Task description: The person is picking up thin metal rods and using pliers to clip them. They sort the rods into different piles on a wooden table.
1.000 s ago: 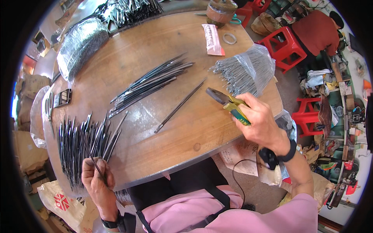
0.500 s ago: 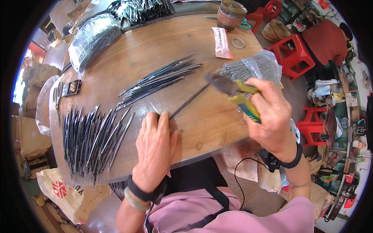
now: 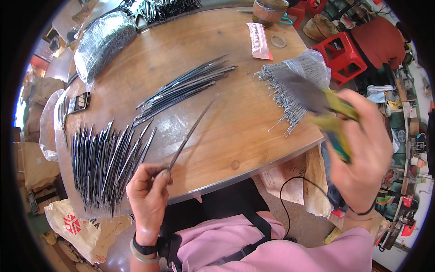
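Near the table's front edge, my left hand (image 3: pixel 147 192) pinches one end of a thin dark strip (image 3: pixel 192 133). The strip's other end points up and away to the right over the wooden table (image 3: pixel 244 131). My right hand (image 3: pixel 362 158) grips pliers (image 3: pixel 335 113) with yellow-green handles. Motion blurs them, and their dark jaws pass in front of a bundle of thin silvery wires (image 3: pixel 290 115) partly wrapped in clear plastic. A loose pile of similar dark strips (image 3: pixel 186 88) lies mid-table. Left of my left hand spreads a larger pile of dark strips (image 3: pixel 102 165).
At the far left sits a plastic-wrapped bundle (image 3: pixel 106 47); a small dark device (image 3: pixel 80 102) and scissors (image 3: pixel 62 113) lie nearer. A pink-and-white packet (image 3: pixel 258 41), a ring (image 3: pixel 278 41) and a brown jar (image 3: pixel 269 11) are far right. Beyond the table's right edge stands a red stool (image 3: pixel 340 56).
My left hand has drawn back toward the table's front-left, lifting the strip and turning it more upright. My right hand has swung the pliers to the right, away from the strip.
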`<act>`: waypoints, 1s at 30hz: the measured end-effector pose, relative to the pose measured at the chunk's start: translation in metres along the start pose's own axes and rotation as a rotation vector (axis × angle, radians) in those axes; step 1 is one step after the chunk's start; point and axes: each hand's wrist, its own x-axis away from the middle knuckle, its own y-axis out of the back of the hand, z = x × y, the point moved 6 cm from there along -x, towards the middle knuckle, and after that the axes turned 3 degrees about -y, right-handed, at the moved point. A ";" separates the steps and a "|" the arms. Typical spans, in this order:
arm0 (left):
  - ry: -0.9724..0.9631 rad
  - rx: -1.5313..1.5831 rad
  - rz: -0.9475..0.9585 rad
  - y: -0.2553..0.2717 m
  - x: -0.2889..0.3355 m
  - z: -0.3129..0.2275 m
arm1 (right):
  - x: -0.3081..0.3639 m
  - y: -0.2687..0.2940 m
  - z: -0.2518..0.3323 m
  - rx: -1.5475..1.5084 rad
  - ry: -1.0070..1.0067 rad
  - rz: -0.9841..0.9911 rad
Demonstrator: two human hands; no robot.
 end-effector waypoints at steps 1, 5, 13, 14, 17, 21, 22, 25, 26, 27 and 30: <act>0.146 0.220 0.048 0.002 0.006 0.008 | 0.009 0.009 -0.002 -0.089 -0.083 -0.065; 0.347 0.793 0.178 0.000 0.018 0.028 | 0.055 -0.035 -0.033 -0.910 -0.559 -0.163; 0.361 1.111 0.336 -0.010 0.037 0.018 | 0.113 -0.116 -0.025 -1.874 -1.103 -0.074; 0.366 1.159 0.393 -0.017 0.038 0.012 | 0.116 -0.124 -0.014 -2.080 -1.101 -0.019; 0.451 1.107 0.466 -0.027 0.045 0.014 | 0.109 -0.137 0.016 -2.433 -1.044 0.066; 0.466 0.891 0.351 -0.027 0.043 0.025 | 0.090 -0.137 0.040 -2.470 -0.905 0.164; 0.446 0.831 0.313 -0.027 0.044 0.023 | 0.091 -0.136 0.038 -2.350 -0.951 0.181; 0.346 0.675 0.292 -0.026 0.043 0.034 | 0.088 -0.127 0.015 -1.929 -0.899 0.212; 0.298 0.566 0.252 -0.026 0.045 0.036 | 0.086 -0.121 0.008 -1.793 -0.865 0.173; 0.295 0.522 0.253 -0.027 0.045 0.036 | 0.083 -0.116 0.001 -1.615 -0.766 0.167; 0.304 0.397 0.263 -0.032 0.047 0.031 | 0.067 -0.095 -0.009 -1.052 -0.435 0.246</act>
